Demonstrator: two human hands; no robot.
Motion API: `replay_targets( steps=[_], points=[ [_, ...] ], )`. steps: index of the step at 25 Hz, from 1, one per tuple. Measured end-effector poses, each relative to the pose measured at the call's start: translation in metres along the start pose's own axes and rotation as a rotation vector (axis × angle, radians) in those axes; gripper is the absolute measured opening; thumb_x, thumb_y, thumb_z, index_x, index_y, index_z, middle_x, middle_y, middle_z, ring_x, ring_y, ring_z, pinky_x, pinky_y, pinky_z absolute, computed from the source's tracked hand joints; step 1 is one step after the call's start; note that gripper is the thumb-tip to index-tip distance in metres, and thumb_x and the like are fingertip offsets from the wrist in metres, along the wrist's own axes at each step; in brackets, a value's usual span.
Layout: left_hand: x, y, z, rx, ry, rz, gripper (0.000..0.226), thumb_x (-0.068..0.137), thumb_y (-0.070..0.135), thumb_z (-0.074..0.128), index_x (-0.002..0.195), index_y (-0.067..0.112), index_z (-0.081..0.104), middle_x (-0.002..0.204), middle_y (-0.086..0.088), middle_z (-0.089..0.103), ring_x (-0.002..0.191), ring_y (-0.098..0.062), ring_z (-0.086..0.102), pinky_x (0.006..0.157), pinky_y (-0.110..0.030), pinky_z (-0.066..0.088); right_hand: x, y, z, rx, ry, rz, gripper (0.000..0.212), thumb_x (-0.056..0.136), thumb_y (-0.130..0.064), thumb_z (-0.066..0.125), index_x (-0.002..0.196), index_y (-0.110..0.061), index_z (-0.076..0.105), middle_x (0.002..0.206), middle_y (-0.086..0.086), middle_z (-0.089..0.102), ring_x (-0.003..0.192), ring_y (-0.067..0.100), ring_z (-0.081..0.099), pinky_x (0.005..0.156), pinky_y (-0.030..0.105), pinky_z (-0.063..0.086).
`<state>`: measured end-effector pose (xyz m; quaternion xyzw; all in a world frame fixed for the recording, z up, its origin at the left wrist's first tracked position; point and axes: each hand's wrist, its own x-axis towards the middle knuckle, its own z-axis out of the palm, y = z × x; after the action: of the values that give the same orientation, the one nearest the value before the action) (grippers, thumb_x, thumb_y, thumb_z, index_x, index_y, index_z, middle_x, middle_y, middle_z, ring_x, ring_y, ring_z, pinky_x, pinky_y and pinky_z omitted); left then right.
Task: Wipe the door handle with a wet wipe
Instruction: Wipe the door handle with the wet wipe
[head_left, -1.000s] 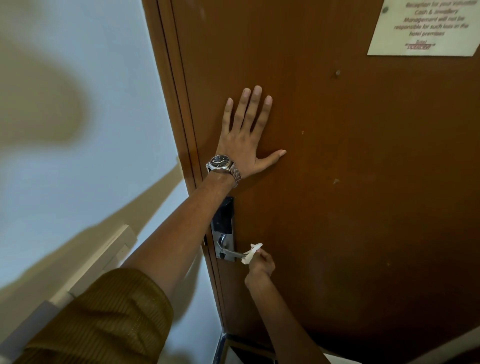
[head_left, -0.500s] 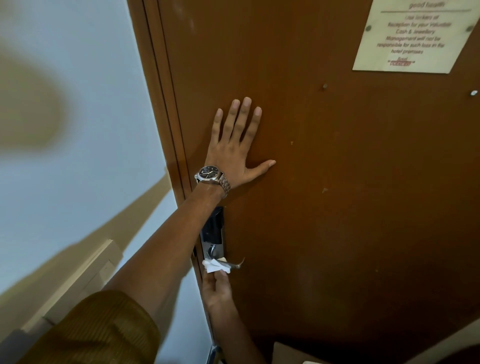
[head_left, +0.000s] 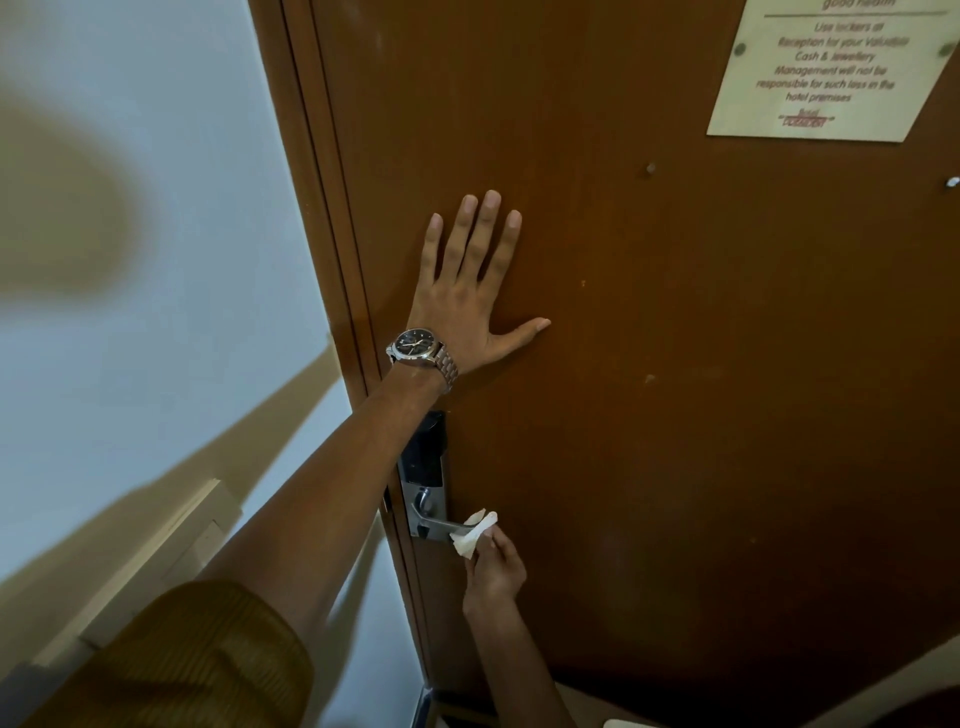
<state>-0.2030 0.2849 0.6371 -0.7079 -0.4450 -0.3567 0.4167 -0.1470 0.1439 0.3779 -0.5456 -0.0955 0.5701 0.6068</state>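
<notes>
- Door handle (head_left: 435, 524), a metal lever, sits on the lock plate (head_left: 427, 499) at the door's left edge, low in the view and below the left forearm
- Right hand (head_left: 493, 569) comes up from beneath, fingers pinched on a crumpled white wet wipe (head_left: 474, 532), which is pressed against the free end of the lever
- Left hand (head_left: 467, 306) lies flat on the door (head_left: 649, 415) above the lock, fingers spread wide and holding nothing, a wristwatch (head_left: 415, 345) on the wrist; it looks to be steadying the door
- Wiping is the step in hand, and by my reading it is midway: the tip is covered, the stretch nearer the plate is bare
- Next move calls for a light, steady rub along the lever toward the plate, with the wipe folded round it so the underside is reached too
- Half a second ago the wipe sat at the lever's root by the plate, with the right hand right under it; it has since slid out to the tip
- Left hand has stayed planted on the door
</notes>
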Motion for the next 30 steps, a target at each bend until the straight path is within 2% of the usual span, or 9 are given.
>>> replay_targets(
  steps=[1, 3, 8, 13, 18, 22, 24, 27, 30],
  points=[
    [0.000, 0.000, 0.000, 0.001, 0.002, -0.001, 0.113, 0.089, 0.091, 0.036, 0.166, 0.012, 0.015, 0.171, -0.017, 0.015, 0.160, -0.036, 0.013, 0.130, -0.058, 0.005, -0.001, 0.001, 0.000, -0.038, 0.060, -0.056, 0.021, 0.094, 0.002, 0.060, 0.113, 0.000, 0.067, 0.123, 0.020, 0.065, 0.119, 0.037, 0.060, 0.097, 0.044, 0.052],
    [0.000, 0.000, -0.001, 0.000, 0.002, -0.001, 0.112, 0.089, 0.091, 0.037, 0.165, 0.012, 0.016, 0.171, -0.018, 0.016, 0.160, -0.037, 0.015, 0.130, -0.059, 0.007, -0.004, 0.002, -0.004, -0.322, 0.123, -0.380, 0.016, 0.093, -0.004, 0.064, 0.107, -0.006, 0.071, 0.116, 0.015, 0.067, 0.114, 0.032, 0.063, 0.089, 0.039, 0.056],
    [0.001, 0.001, -0.003, 0.010, -0.007, -0.005, 0.113, 0.089, 0.091, 0.037, 0.165, 0.012, 0.016, 0.171, -0.018, 0.016, 0.159, -0.037, 0.014, 0.130, -0.058, 0.005, 0.015, -0.001, -0.039, -1.208, -0.090, -1.063, 0.030, 0.083, -0.008, 0.076, 0.111, -0.018, 0.073, 0.111, 0.003, 0.066, 0.103, 0.019, 0.061, 0.078, 0.028, 0.058],
    [0.001, -0.001, -0.003, 0.018, -0.003, -0.010, 0.113, 0.089, 0.091, 0.036, 0.166, 0.012, 0.014, 0.171, -0.017, 0.014, 0.160, -0.036, 0.013, 0.131, -0.054, -0.004, 0.016, -0.018, -0.015, -1.676, -0.342, -1.183, 0.036, 0.079, -0.024, 0.078, 0.114, -0.021, 0.068, 0.115, 0.004, 0.069, 0.109, 0.021, 0.061, 0.092, 0.037, 0.051],
    [0.001, -0.001, -0.004, 0.022, -0.015, -0.002, 0.113, 0.089, 0.091, 0.036, 0.165, 0.011, 0.016, 0.172, -0.018, 0.015, 0.160, -0.036, 0.013, 0.131, -0.055, -0.002, -0.001, -0.006, 0.041, -1.747, -0.304, -1.062, 0.033, 0.080, -0.016, 0.072, 0.112, -0.014, 0.065, 0.115, 0.012, 0.068, 0.109, 0.028, 0.057, 0.094, 0.046, 0.041],
    [0.001, 0.001, -0.004, 0.029, -0.016, -0.004, 0.112, 0.089, 0.091, 0.036, 0.165, 0.011, 0.017, 0.172, -0.018, 0.016, 0.160, -0.036, 0.014, 0.131, -0.053, -0.004, -0.012, 0.003, 0.061, -1.766, -0.229, -0.933, 0.021, 0.084, -0.012, 0.068, 0.104, -0.009, 0.063, 0.103, 0.014, 0.067, 0.098, 0.029, 0.060, 0.084, 0.047, 0.046],
    [0.001, 0.001, -0.004, 0.035, -0.018, -0.006, 0.112, 0.089, 0.091, 0.036, 0.166, 0.011, 0.016, 0.172, -0.017, 0.016, 0.160, -0.036, 0.013, 0.131, -0.053, -0.005, -0.007, 0.009, 0.052, -1.806, -0.240, -1.129, 0.024, 0.081, -0.013, 0.069, 0.102, -0.011, 0.060, 0.100, 0.014, 0.066, 0.095, 0.029, 0.060, 0.081, 0.048, 0.049],
    [0.001, 0.001, -0.005, 0.032, -0.027, -0.004, 0.113, 0.089, 0.092, 0.035, 0.166, 0.011, 0.015, 0.172, -0.017, 0.015, 0.160, -0.036, 0.014, 0.131, -0.053, -0.006, 0.012, 0.004, 0.032, -1.828, -0.442, -1.534, 0.024, 0.083, -0.012, 0.057, 0.107, -0.010, 0.055, 0.102, 0.013, 0.063, 0.095, 0.028, 0.058, 0.080, 0.046, 0.050],
    [0.001, 0.000, -0.006, 0.029, -0.035, -0.008, 0.112, 0.089, 0.091, 0.036, 0.166, 0.011, 0.016, 0.172, -0.018, 0.016, 0.160, -0.036, 0.015, 0.131, -0.055, 0.000, 0.029, -0.006, 0.012, -1.837, -0.647, -1.789, 0.037, 0.078, -0.011, 0.071, 0.112, -0.008, 0.055, 0.105, 0.011, 0.062, 0.096, 0.025, 0.058, 0.079, 0.042, 0.052]
  ],
)
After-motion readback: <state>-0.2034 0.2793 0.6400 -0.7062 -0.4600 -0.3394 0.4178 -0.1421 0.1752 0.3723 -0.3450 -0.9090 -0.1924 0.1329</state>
